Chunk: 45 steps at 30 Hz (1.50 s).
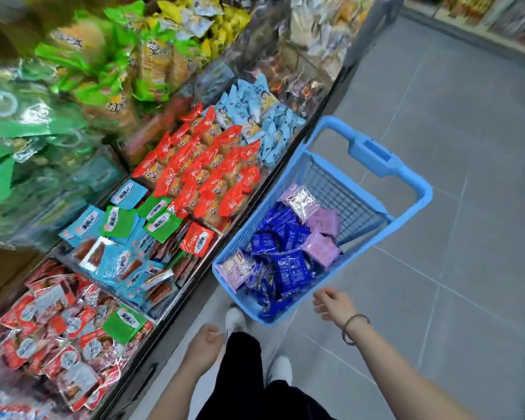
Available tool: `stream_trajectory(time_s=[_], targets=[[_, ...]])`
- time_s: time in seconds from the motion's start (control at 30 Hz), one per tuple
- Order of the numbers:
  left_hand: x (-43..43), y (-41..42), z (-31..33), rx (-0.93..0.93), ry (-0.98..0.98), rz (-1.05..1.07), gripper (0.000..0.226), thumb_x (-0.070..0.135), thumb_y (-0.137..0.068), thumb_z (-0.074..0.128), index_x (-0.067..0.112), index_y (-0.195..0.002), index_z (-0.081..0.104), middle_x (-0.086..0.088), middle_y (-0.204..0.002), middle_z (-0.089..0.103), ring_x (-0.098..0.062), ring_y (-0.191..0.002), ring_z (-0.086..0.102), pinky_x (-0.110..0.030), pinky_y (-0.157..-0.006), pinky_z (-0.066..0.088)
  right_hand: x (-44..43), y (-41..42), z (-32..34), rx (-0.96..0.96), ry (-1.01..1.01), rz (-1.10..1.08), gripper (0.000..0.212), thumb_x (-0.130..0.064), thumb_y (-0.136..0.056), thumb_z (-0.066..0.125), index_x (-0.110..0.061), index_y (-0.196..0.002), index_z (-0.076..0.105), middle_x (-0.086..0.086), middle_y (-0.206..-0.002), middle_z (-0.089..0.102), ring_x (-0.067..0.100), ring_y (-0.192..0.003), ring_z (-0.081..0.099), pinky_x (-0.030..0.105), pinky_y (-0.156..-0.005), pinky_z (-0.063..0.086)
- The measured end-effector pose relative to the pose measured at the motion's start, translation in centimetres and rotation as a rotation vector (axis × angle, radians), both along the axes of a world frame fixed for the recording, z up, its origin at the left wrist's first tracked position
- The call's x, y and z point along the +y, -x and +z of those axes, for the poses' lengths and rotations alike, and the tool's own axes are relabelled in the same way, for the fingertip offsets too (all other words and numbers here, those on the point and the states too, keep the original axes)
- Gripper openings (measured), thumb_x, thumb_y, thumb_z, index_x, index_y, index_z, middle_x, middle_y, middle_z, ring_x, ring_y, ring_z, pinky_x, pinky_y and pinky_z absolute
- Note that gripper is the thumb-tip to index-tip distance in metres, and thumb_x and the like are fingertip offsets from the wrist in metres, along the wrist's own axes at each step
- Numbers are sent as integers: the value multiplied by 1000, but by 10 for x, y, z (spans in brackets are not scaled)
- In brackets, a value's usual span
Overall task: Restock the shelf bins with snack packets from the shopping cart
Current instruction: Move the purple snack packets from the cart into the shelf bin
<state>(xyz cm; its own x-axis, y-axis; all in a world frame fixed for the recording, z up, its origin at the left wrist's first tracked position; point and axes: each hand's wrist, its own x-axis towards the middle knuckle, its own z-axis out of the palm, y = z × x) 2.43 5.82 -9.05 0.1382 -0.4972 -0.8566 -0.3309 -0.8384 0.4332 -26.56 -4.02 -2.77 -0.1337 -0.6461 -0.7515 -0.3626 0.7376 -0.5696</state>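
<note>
Left hand and right hand hang empty, fingers loosely curled; best pinch one dark-blue foil packet from the blue plastic cart

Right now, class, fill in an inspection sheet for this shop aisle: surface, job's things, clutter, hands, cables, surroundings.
Surface: grey tiled floor.
Job's things: blue cart stands beside the shelf bins; it holds dark blue packets and purple packets. The bins hold red packets and light blue packets.
Clutter: nothing seen.
Hands: left hand and right hand are loosely curled, holding nothing, near the cart.
Cables: nothing seen.
Surroundings: second shelf across the aisle, blurred; bracelet on the right wrist; white shoes.
</note>
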Motion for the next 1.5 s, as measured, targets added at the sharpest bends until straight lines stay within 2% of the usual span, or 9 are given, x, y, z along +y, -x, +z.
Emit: stream_trajectory(time_s=[0.13, 0.27, 0.57, 0.9, 1.0, 1.13, 1.23, 1.37, 1.5], targets=[[-52, -10, -22, -12, -58, 20, 45, 33, -95, 54, 8, -131, 43, -29, -133, 50, -42, -117, 54, -47, -95, 46, -46, -12, -10, 105, 93, 101, 25, -7, -91, 48, -18, -69, 52, 6, -70, 53, 17, -64, 49, 22, -55, 39], [-94, -9, -21, 1, -31, 82, 58, 40, -92, 53, 5, -138, 42, -27, -134, 50, -37, -120, 52, -47, -98, 44, -87, -18, -27, 242, 131, 230, 7, -17, -90, 55, -18, -95, 59, 1, -87, 60, 16, -78, 54, 21, -72, 39], [-141, 6, -72, 88, -67, 407, 48, 32, -103, 37, 7, -144, 35, -18, -145, 40, -36, -126, 47, -48, -101, 44, -154, -12, -98, 540, 1, 424, 62, -10, -83, 61, -2, -138, 32, 21, -138, 36, 36, -120, 45, 41, -97, 40], [-128, 30, -99, -154, 32, 450, 61, 48, -100, 29, 7, -144, 37, -23, -139, 49, -35, -118, 54, -28, -81, 37, -164, 9, -157, 910, -63, 519, 80, -17, -75, 71, 0, -137, 23, 22, -137, 33, 42, -124, 37, 53, -97, 40], [-131, 31, -96, -156, 11, 419, 63, 49, -100, 27, 9, -150, 27, -24, -147, 38, -38, -130, 44, -38, -100, 38, -165, 15, -155, 945, 6, 599, 66, -15, -81, 62, 2, -134, 27, 25, -133, 40, 42, -119, 44, 52, -93, 43], [-138, 29, -75, -124, -10, 418, 57, 43, -102, 31, 7, -147, 30, -22, -147, 39, -36, -129, 44, -41, -105, 35, -167, 22, -129, 830, 106, 541, 71, -27, -75, 73, -5, -128, 32, 20, -126, 45, 40, -113, 48, 52, -92, 44], [-146, 27, -48, -84, -86, 367, 51, 37, -100, 43, 0, -135, 38, -17, -109, 57, -26, -91, 56, -42, -92, 46, -167, 22, -100, 433, 330, 215, 67, -26, -73, 78, -8, -125, 40, 16, -114, 54, 30, -100, 56, 37, -87, 49], [-159, 43, -6, -405, -71, -82, 59, 40, -94, 51, 0, -136, 39, -21, -132, 48, -35, -122, 46, -40, -100, 39, -167, 9, -66, -120, 112, -41, 24, -18, -86, 56, -11, -108, 59, 11, -96, 62, 24, -87, 60, 43, -84, 49], [-189, 89, 40, -117, 173, 49, 49, 44, -94, 51, 14, -134, 48, -5, -133, 48, -24, -127, 44, -36, -105, 37, -164, -13, -40, -521, -95, -210, 35, -15, -91, 33, -6, -91, 67, 10, -79, 72, 24, -73, 67, 39, -72, 53]])
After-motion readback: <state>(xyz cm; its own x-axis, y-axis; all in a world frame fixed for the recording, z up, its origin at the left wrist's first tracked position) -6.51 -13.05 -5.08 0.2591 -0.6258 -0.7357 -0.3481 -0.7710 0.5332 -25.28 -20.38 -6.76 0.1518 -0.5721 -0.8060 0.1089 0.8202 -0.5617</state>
